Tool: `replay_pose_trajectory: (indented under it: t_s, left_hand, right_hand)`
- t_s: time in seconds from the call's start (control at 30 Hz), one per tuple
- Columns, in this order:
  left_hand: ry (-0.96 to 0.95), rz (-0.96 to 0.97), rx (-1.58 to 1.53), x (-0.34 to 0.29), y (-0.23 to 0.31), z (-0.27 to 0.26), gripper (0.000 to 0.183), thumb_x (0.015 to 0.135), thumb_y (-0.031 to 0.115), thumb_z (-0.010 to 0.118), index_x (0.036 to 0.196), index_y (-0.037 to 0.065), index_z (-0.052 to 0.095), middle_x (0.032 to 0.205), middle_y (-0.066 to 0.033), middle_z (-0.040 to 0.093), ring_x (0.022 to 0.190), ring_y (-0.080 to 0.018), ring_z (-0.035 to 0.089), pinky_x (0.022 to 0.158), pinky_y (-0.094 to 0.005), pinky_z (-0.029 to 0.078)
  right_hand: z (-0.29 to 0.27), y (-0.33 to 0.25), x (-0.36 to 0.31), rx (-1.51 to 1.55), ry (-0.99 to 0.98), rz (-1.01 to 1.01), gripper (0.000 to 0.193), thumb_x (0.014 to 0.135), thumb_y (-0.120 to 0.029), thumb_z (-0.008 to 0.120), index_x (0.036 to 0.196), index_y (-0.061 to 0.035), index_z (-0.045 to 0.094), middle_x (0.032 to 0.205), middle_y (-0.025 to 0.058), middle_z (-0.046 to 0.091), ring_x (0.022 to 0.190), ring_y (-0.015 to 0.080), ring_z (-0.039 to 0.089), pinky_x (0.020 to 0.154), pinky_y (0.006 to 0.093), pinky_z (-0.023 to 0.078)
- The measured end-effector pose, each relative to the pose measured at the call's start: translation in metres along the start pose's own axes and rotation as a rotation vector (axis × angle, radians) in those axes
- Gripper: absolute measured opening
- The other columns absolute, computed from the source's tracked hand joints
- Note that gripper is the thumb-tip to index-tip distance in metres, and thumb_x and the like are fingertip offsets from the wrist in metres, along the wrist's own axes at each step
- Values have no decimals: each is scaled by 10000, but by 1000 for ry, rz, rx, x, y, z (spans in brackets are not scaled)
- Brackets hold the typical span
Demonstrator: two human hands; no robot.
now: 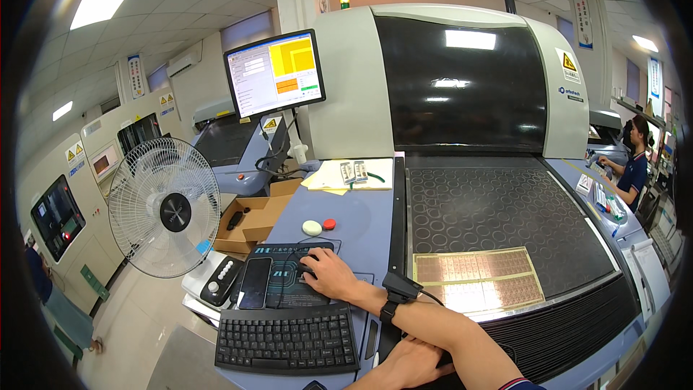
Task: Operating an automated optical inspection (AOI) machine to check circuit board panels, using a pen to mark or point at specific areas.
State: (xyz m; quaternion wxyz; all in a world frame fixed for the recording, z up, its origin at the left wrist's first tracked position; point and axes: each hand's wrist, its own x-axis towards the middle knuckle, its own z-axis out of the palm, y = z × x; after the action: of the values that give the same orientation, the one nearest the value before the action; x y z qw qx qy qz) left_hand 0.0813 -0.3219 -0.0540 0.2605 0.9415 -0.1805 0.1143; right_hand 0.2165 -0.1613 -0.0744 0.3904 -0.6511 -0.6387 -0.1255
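My right hand [330,275] reaches left and is closed over a dark computer mouse [306,265], which is mostly hidden beneath the fingers. The mouse rests on a black mouse pad [297,293]. On that wrist sits a black strap with a small dark device [399,290] and a cable. My left hand [411,362] lies below, tucked under the right forearm, its fingers mostly hidden. A black keyboard [285,339] lies in front of the pad, and a dark-screened phone [255,283] sits on the pad's left part. A lit monitor [276,72] stands beyond.
A large machine [462,79] with a dark hood stands ahead; a copper-coloured panel [478,279] lies on its black bed [498,209]. Left are a fan [173,211] and cardboard box [271,209]. Green and red buttons [320,226] sit nearby. Another person [632,173] works at far right.
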Motion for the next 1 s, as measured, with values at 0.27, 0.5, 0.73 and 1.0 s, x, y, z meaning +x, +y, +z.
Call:
replay_pose_trajectory:
  t_s: [0.27,0.5,0.73,1.0]
  left_hand:
    - [-31,-12,-19,0,2,-3,647,898,462,693,1304,-38,631,1323,-304,635,1296,-452,566,1153,-512,404]
    - [106,50,49,-1,-6,11,606,903,465,690,1271,-15,659,1273,-278,660,1242,-396,610,1139,-471,424]
    - [-174,-44,32,7,-6,-5,715,995,510,610,1364,-99,546,1401,-303,566,1362,-441,500,1189,-499,355]
    - [-199,-74,34,3,-4,-3,691,992,513,613,1340,-82,579,1405,-284,574,1387,-421,478,1196,-483,347]
  right_hand:
    - [0,-1,0,-1,20,2,364,874,-185,733,1206,-47,674,1237,167,610,1165,374,590,1015,460,511]
    - [-3,-2,-1,30,-32,-45,349,869,-193,739,1190,-70,678,1214,129,622,1119,348,607,980,448,527]
    - [-8,-1,3,54,-57,-49,341,880,-195,742,1193,-72,686,1239,132,627,1152,349,607,1002,440,520]
    - [-6,-3,2,58,-74,-48,342,888,-194,744,1199,-64,686,1266,156,628,1173,367,608,1021,443,514]
